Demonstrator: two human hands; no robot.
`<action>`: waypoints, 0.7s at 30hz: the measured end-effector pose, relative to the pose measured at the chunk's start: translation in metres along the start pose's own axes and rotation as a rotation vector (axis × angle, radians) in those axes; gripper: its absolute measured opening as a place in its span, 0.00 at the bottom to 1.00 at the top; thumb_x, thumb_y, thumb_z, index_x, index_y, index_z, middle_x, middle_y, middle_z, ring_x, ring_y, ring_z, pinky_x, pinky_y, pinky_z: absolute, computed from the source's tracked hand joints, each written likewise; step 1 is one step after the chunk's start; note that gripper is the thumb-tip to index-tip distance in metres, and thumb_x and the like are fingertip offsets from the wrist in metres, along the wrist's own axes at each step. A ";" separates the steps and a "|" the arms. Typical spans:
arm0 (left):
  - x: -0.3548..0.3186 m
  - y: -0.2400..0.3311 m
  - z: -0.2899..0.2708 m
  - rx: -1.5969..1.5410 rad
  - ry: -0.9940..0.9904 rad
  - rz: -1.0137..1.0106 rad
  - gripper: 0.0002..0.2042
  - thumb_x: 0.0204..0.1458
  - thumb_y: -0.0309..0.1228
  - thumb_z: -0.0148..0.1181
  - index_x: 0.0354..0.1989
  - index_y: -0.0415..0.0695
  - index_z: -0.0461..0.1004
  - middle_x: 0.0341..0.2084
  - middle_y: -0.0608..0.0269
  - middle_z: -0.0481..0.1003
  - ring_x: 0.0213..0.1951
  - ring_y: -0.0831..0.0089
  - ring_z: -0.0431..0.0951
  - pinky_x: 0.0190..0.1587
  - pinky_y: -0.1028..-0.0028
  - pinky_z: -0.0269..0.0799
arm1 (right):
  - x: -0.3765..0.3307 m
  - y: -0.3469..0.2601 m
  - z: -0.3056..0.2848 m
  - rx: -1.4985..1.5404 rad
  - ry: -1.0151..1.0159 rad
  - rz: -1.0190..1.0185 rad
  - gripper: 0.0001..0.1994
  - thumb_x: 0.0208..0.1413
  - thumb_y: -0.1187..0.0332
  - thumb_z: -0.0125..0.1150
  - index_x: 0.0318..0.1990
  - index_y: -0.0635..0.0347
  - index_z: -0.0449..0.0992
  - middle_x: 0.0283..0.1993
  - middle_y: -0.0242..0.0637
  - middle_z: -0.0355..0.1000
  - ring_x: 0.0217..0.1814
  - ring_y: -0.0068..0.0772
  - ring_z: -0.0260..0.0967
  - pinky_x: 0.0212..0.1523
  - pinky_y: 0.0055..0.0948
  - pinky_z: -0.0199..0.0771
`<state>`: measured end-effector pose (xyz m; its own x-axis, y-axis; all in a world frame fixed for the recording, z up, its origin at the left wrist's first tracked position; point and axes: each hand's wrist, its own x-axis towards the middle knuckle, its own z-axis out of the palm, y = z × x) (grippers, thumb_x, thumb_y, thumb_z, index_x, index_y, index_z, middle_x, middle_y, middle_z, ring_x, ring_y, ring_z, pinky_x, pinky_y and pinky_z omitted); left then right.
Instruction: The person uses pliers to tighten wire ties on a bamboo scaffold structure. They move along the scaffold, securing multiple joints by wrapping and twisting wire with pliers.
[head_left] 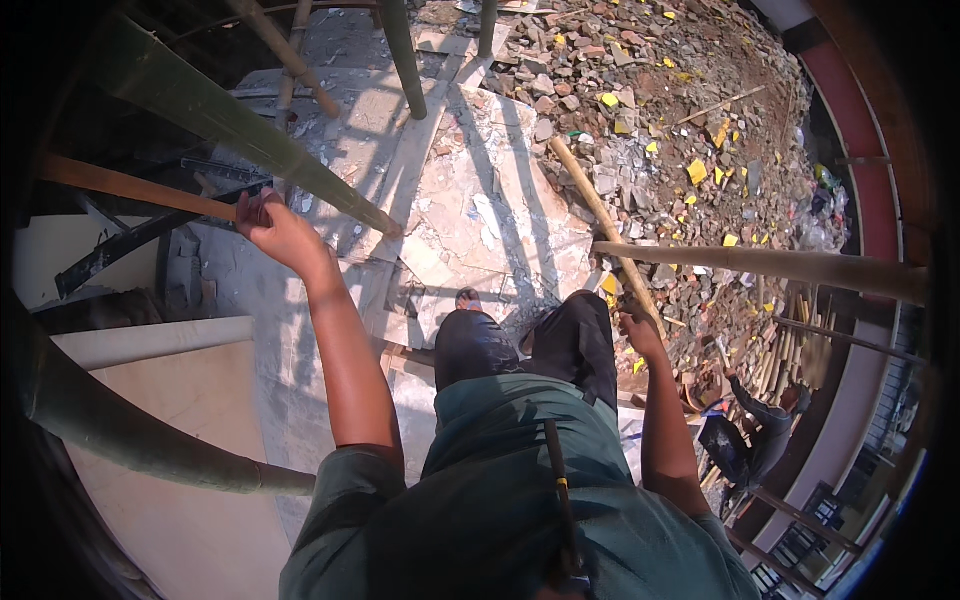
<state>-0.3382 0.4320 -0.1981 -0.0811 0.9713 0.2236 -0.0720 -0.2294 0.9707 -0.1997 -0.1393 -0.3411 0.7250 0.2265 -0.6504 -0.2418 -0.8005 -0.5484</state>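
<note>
Stretched out to the left, my left hand [268, 232] is closed with its fingers curled at the near end of a flat orange-brown wooden strip [140, 188]. The strip runs away from the hand toward the left rim. My right hand [642, 335] hangs low beside my right leg, fingers curled in; whether anything is inside them is hidden. Just behind that hand passes a light bamboo pole [600, 210], and I cannot tell if they touch. A thick green bamboo pole [250, 140] slants down past my left hand.
Broken brick rubble [640, 110] with yellow pieces spreads ahead right. More poles stand around me, including a horizontal bamboo pole [760, 262] on the right. Dusty boards [470, 190] lie before my feet. A pale panel [180, 420] is at left. Another person [765, 440] crouches at lower right.
</note>
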 end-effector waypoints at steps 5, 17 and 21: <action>0.090 -0.039 0.015 0.046 0.110 -0.257 0.23 0.66 0.46 0.39 0.61 0.42 0.58 0.57 0.54 0.63 0.55 0.61 0.67 0.58 0.59 0.63 | 0.008 -0.102 0.039 -0.142 -0.068 -0.288 0.15 0.64 0.63 0.56 0.51 0.64 0.77 0.39 0.41 0.78 0.41 0.29 0.76 0.45 0.30 0.74; -0.015 -0.227 0.016 0.320 0.017 -0.350 0.26 0.68 0.47 0.32 0.69 0.47 0.50 0.64 0.51 0.59 0.65 0.56 0.63 0.62 0.50 0.60 | 0.036 -0.208 0.105 0.704 -1.387 -0.674 0.32 0.64 0.50 0.56 0.65 0.69 0.64 0.64 0.50 0.63 0.67 0.51 0.59 0.68 0.43 0.57; -0.055 -0.263 0.050 0.362 0.111 -0.580 0.28 0.68 0.50 0.34 0.72 0.51 0.44 0.66 0.49 0.56 0.64 0.53 0.64 0.64 0.44 0.58 | 0.057 -0.219 0.095 1.032 -1.529 -0.526 0.26 0.61 0.57 0.61 0.61 0.66 0.71 0.60 0.50 0.66 0.65 0.51 0.60 0.65 0.43 0.60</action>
<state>-0.2654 0.4425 -0.4612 -0.2322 0.9143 -0.3320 0.2003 0.3790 0.9035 -0.1664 0.1012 -0.3083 -0.1197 0.9834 0.1361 -0.8688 -0.0374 -0.4938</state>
